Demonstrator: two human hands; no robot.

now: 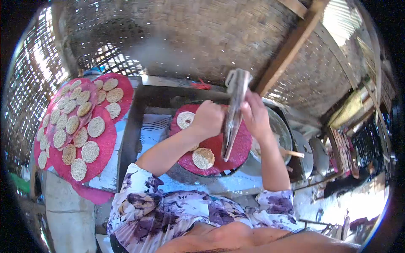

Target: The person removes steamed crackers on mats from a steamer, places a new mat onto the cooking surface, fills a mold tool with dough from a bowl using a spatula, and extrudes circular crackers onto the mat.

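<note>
L hand is curled at flat tool, its grip I can't tell; R hand holds other side, tool approx. upright over red tray. If R hand slips, tool may drop, poss. crushing discs.

No words, brand names, numbers or signs can be read anywhere here.
</note>
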